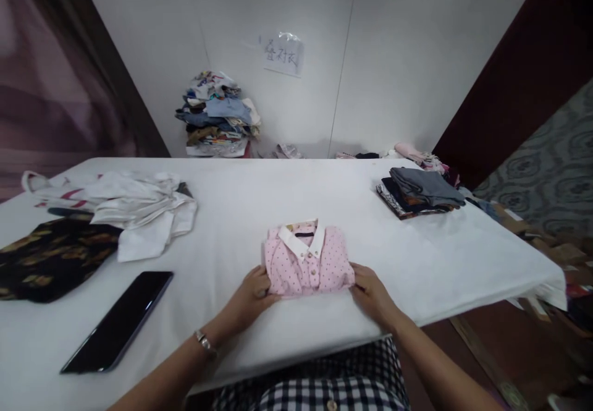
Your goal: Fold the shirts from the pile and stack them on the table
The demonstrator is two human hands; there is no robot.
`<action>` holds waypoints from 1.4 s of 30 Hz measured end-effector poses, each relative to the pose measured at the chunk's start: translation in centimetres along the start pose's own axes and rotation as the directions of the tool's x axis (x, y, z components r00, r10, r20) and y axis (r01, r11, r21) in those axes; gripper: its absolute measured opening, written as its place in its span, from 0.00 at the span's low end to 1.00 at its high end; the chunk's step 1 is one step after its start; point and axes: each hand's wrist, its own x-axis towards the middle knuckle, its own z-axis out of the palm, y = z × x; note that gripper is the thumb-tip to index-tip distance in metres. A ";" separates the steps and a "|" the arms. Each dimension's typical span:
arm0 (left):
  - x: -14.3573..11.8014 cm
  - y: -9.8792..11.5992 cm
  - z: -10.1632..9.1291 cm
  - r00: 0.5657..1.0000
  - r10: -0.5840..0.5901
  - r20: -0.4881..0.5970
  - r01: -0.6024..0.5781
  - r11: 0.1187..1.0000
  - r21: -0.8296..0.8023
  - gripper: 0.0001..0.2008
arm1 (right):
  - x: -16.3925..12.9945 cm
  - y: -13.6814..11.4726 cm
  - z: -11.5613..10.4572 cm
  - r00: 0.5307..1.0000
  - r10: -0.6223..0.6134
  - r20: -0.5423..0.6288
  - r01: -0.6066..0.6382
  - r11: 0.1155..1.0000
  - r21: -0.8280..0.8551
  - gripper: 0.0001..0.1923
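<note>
A pink dotted shirt (308, 262) with a white collar lies folded into a compact block, collar facing up and away from me, on the white-covered table (287, 194). At its lower left corner my left hand (256, 292) grips the edge, fingers closed and partly tucked behind the cloth. My right hand (368, 288) holds the lower right corner in the same way, with some fingertips hidden by the fabric. The shirt's buttons run down the middle of its front.
A black phone (118, 321) lies at the near left. Beyond it are crumpled white clothes (148, 210) and a dark patterned garment (58, 253). Folded clothes (421, 190) are stacked at the right. A tall clothes pile (220, 114) stands behind the table, below a paper sign (283, 54).
</note>
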 end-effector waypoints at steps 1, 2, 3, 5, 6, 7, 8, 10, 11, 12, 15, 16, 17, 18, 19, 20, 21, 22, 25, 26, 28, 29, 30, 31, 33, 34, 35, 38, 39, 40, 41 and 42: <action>-0.6 0.0 0.5 1.000 -0.012 -0.004 0.012 1.000 0.017 0.12 | -0.5 -0.1 0.2 1.000 0.001 0.027 -0.001 1.000 0.002 0.18; -0.9 0.1 0.7 0.999 -0.036 -0.018 0.036 0.999 0.022 0.12 | -0.8 -0.2 0.1 0.999 0.024 0.048 -0.026 0.999 0.028 0.21; -1.1 0.3 0.7 0.997 -0.072 -0.037 0.072 0.997 0.009 0.11 | -0.8 -0.4 0.0 0.996 0.067 0.067 -0.072 0.994 0.078 0.23; -0.9 0.8 0.4 0.980 -0.183 -0.083 0.176 0.981 -0.085 0.13 | -0.6 -0.7 -0.5 0.975 0.205 0.082 -0.218 0.952 0.216 0.26; -0.7 1.1 0.2 0.957 -0.267 -0.113 0.248 0.956 -0.156 0.16 | -0.4 -0.8 -0.8 0.952 0.294 0.078 -0.304 0.908 0.287 0.27; -0.4 1.3 0.0 0.921 -0.362 -0.143 0.326 0.918 -0.226 0.21 | -0.1 -0.8 -1.0 0.919 0.388 0.064 -0.385 0.854 0.350 0.29; 0.0 1.5 -0.1 0.871 -0.460 -0.171 0.404 0.870 -0.284 0.24 | 0.2 -0.9 -1.2 0.879 0.475 0.037 -0.449 0.799 0.399 0.30; 0.8 1.6 -0.3 0.760 -0.613 -0.217 0.524 0.775 -0.352 0.27 | 1.3 -0.9 -1.3 0.801 0.597 -0.040 -0.525 0.732 0.434 0.31; 1.3 1.5 -0.3 0.716 -0.657 -0.236 0.559 0.742 -0.369 0.27 | 1.9 -0.9 -1.2 0.771 0.632 -0.076 -0.550 0.722 0.419 0.32; 1.8 1.4 -0.2 0.690 -0.681 -0.244 0.578 0.722 -0.380 0.26 | 2.5 -1.0 -1.0 0.756 0.647 -0.099 -0.571 0.725 0.384 0.33; 3.2 1.0 0.3 0.697 -0.662 -0.273 0.557 0.741 -0.376 0.21 | 4.3 -0.9 0.2 0.770 0.627 -0.122 -0.594 0.773 0.223 0.34; 3.6 0.8 0.6 0.719 -0.627 -0.301 0.527 0.774 -0.353 0.20 | 4.6 -0.8 0.6 0.784 0.604 -0.141 -0.580 0.794 0.182 0.33; 3.9 0.6 0.8 0.743 -0.581 -0.334 0.490 0.811 -0.320 0.20 | 4.8 -0.7 1.0 0.803 0.570 -0.173 -0.550 0.821 0.153 0.31; 4.1 0.5 1.0 0.761 -0.538 -0.362 0.463 0.842 -0.279 0.20 | 4.8 -0.4 1.4 0.822 0.529 -0.210 -0.512 0.849 0.131 0.30; 4.2 0.3 1.1 0.773 -0.511 -0.376 0.457 0.859 -0.230 0.20 | 4.7 -0.2 1.6 0.837 0.491 -0.240 -0.481 0.871 0.105 0.29; 4.2 0.1 1.1 0.779 -0.506 -0.371 0.474 0.862 -0.182 0.20 | 4.5 0.1 1.8 0.851 0.463 -0.249 -0.461 0.885 0.071 0.28; 4.2 -0.1 1.1 0.778 -0.519 -0.353 0.505 0.852 -0.139 0.20 | 4.2 0.4 1.9 0.859 0.452 -0.239 -0.459 0.888 0.029 0.28; 4.0 -0.3 1.0 0.774 -0.540 -0.331 0.541 0.835 -0.098 0.20 | 3.9 0.7 1.9 0.862 0.459 -0.214 -0.474 0.880 -0.021 0.28; 3.4 -0.6 0.4 0.762 -0.565 -0.316 0.592 0.806 -0.014 0.21 | 3.3 0.9 1.6 0.862 0.480 -0.162 -0.504 0.846 -0.174 0.28; 3.3 -0.6 0.2 0.763 -0.544 -0.349 0.582 0.813 0.004 0.22 | 3.2 0.8 1.4 0.879 0.444 -0.176 -0.474 0.854 -0.213 0.27; 3.4 -0.1 0.0 0.773 -0.456 -0.441 0.529 0.847 0.053 0.23 | 3.5 0.1 1.2 0.925 0.311 -0.217 -0.364 0.889 -0.276 0.26; 3.7 0.3 0.0 0.788 -0.388 -0.479 0.482 0.872 0.087 0.24 | 3.9 -0.4 1.1 0.944 0.232 -0.233 -0.296 0.907 -0.298 0.25; 4.0 0.8 0.1 0.809 -0.313 -0.497 0.428 0.894 0.134 0.24 | 4.3 -0.9 1.1 0.958 0.156 -0.242 -0.230 0.921 -0.314 0.25; 4.5 1.2 0.4 0.837 -0.241 -0.492 0.374 0.908 0.192 0.25 | 4.9 -1.5 1.1 0.965 0.095 -0.243 -0.174 0.929 -0.326 0.25; 5.5 1.8 1.3 0.896 -0.125 -0.426 0.277 0.907 0.317 0.27 | 6.0 -2.3 1.6 0.977 0.039 -0.208 -0.112 0.929 -0.353 0.27; 6.0 1.9 1.8 0.924 -0.089 -0.372 0.236 0.898 0.372 0.28 | 6.5 -2.5 1.9 0.984 0.056 -0.170 -0.116 0.922 -0.369 0.29; 6.4 1.9 2.4 0.948 -0.073 -0.309 0.204 0.886 0.416 0.29 | 6.8 -2.5 2.4 0.988 0.105 -0.118 -0.142 0.912 -0.384 0.31; 7.1 1.0 4.0 0.983 -0.095 -0.156 0.161 0.856 0.491 0.30 | 7.3 -1.5 3.9 0.951 0.304 0.051 -0.253 0.867 -0.430 0.34; 7.1 0.6 4.4 0.985 -0.103 -0.135 0.158 0.849 0.505 0.29 | 7.3 -1.1 4.4 0.935 0.344 0.084 -0.274 0.853 -0.443 0.34; 7.1 0.3 4.6 0.986 -0.106 -0.130 0.158 0.843 0.515 0.29 | 7.2 -0.7 4.7 0.925 0.365 0.102 -0.283 0.844 -0.455 0.34; 7.0 0.0 4.8 0.986 -0.103 -0.133 0.158 0.838 0.522 0.30 | 7.1 -0.4 4.9 0.922 0.373 0.107 -0.286 0.839 -0.463 0.34; 7.0 -0.1 4.9 0.986 -0.098 -0.133 0.154 0.837 0.526 0.30 | 7.0 -0.1 5.0 0.922 0.374 0.105 -0.285 0.836 -0.469 0.34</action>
